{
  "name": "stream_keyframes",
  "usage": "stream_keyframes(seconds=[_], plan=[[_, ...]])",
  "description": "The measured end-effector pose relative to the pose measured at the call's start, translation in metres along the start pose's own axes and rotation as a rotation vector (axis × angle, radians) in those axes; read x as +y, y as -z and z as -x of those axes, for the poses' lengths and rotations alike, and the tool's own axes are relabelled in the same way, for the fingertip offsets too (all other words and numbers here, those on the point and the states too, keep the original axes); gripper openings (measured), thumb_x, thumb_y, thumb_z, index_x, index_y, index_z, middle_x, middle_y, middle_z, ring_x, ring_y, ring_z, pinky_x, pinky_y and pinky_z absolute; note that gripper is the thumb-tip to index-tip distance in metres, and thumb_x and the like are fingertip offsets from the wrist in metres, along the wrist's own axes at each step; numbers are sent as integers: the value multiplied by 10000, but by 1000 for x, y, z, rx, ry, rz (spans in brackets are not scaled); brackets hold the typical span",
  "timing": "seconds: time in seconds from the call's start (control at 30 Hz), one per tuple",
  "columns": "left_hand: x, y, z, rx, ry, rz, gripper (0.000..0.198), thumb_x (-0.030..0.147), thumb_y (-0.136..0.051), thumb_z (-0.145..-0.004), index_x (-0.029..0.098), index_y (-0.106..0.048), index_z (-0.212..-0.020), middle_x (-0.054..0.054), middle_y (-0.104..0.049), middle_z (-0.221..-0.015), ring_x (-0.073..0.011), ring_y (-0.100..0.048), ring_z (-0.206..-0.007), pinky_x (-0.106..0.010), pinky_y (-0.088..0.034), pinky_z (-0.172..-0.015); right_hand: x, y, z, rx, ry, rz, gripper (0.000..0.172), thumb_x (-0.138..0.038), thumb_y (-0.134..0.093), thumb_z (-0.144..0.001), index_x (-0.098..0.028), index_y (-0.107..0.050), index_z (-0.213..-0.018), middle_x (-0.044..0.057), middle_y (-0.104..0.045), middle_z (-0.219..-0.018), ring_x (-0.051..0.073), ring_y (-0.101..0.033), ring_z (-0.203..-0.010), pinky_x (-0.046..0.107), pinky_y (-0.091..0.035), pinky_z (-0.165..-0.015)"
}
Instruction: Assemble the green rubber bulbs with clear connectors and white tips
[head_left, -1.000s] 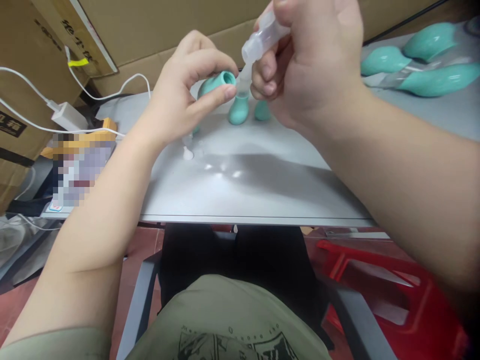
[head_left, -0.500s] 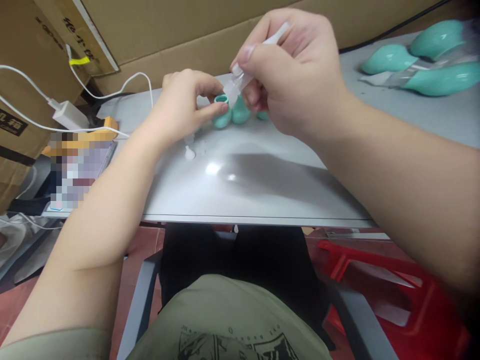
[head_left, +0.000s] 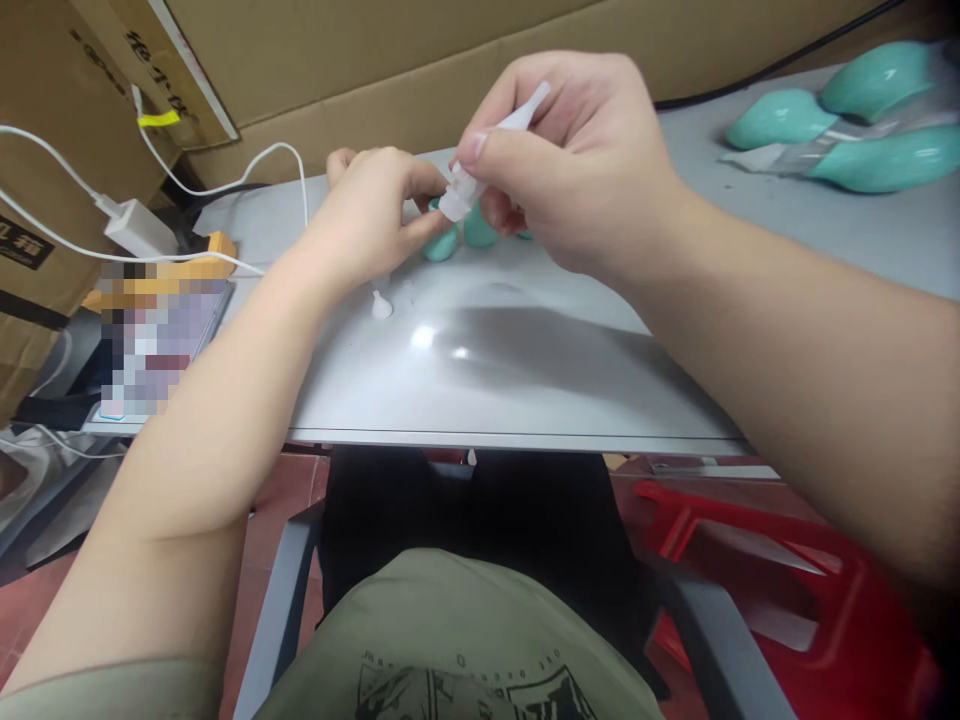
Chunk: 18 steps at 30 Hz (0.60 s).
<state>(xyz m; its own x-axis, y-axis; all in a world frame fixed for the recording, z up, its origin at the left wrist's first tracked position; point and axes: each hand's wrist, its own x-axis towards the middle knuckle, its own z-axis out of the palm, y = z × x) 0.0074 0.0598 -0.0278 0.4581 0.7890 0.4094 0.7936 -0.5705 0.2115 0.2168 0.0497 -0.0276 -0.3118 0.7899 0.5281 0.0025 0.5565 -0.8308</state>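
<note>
Between the thumb and fingers of my left hand [head_left: 382,205] is a teal rubber bulb [head_left: 441,246], upright on the table, its round mouth partly covered. My right hand [head_left: 559,165] is closed on a clear nozzle [head_left: 460,192] with a narrow whitish tip [head_left: 534,104] pointing up to the right. The nozzle's wide lower end is over the bulb's mouth; whether they touch I cannot tell. A second teal bulb [head_left: 480,228] stands just right of the held one, with a bit of another behind my right fingers. A small white funnel-shaped piece [head_left: 382,305] lies near my left wrist.
Teal bulbs with clear nozzles [head_left: 874,160] lie at the table's back right. Cardboard [head_left: 360,60] walls the back. At left are a white charger [head_left: 142,232] with cables and a blurred flat item [head_left: 172,340]. A red plastic stool [head_left: 847,600] stands below right.
My right hand has come down and slightly left with the nozzle, whose wide end now covers part of the bulb's mouth. My left hand stays at the bulb.
</note>
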Motion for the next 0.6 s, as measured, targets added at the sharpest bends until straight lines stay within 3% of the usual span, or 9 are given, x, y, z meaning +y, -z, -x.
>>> stream_keyframes(seconds=[0.07, 0.13, 0.23, 0.3, 0.37, 0.47, 0.6], plan=[[0, 1, 2, -19, 1, 22, 177, 395, -720, -993, 346, -889, -1015, -50, -903, -1027, -376, -802, -1026, -771, -441, -1242, -1, 0, 0, 11, -22, 18, 452, -597, -923, -740, -288, -594, -743, 19, -614, -669, 138, -511, -567, 362, -404, -513], [-2, 4, 4, -13, -14, 45, 232, 368, -746, -950, 336, -902, -1119, -78, -907, -1149, -417, -802, -1146, -773, -458, -1221, -1, 0, 0, 15, -20, 12, 479, -625, -946, -727, -289, -604, -738, 24, -606, -671, 146, -514, -580, 368, -438, -523], [-7, 11, 6, 41, -60, 85, 479, 370, -862, -819, 378, -888, -1297, -100, -880, -1333, -491, -748, -1340, -779, -485, -1224, 0, 3, 0, 13, 17, 18, 446, -601, -962, -781, -282, -649, -761, 24, -597, -692, 150, -531, -631, 367, -537, -618], [-7, 18, 8, 44, -111, 163, 592, 386, -923, -792, 354, -876, -1382, -86, -870, -1401, -474, -736, -1401, -743, -497, -1276, 2, 6, -1, 13, 30, 43, 388, -558, -942, -836, -279, -676, -798, 25, -617, -734, 150, -529, -665, 366, -554, -669], [-4, 23, 10, 23, -164, 262, 513, 422, -914, -874, 327, -882, -1377, -54, -875, -1434, -420, -761, -1394, -656, -543, -1288, 5, 8, -1, 8, 23, 69, 352, -533, -929, -869, -282, -682, -860, 20, -626, -764, 153, -528, -682, 363, -534, -671], [2, 23, 13, 41, -232, 345, 257, 459, -805, -1057, 351, -914, -1263, -2, -908, -1353, -343, -816, -1259, -527, -618, -1185, 11, 9, -1, -7, 33, 50, 443, -529, -987, -851, -298, -621, -940, -6, -594, -770, 160, -563, -684, 358, -494, -629], [1, 15, 10, 142, -237, 307, 242, 464, -731, -1130, 365, -945, -1180, 9, -929, -1182, -301, -820, -1090, -494, -636, -1041, 13, 7, 0, -41, 61, -5, 522, -523, -1001, -864, -307, -535, -956, 0, -649, -819, 170, -642, -682, 375, -479, -603]])
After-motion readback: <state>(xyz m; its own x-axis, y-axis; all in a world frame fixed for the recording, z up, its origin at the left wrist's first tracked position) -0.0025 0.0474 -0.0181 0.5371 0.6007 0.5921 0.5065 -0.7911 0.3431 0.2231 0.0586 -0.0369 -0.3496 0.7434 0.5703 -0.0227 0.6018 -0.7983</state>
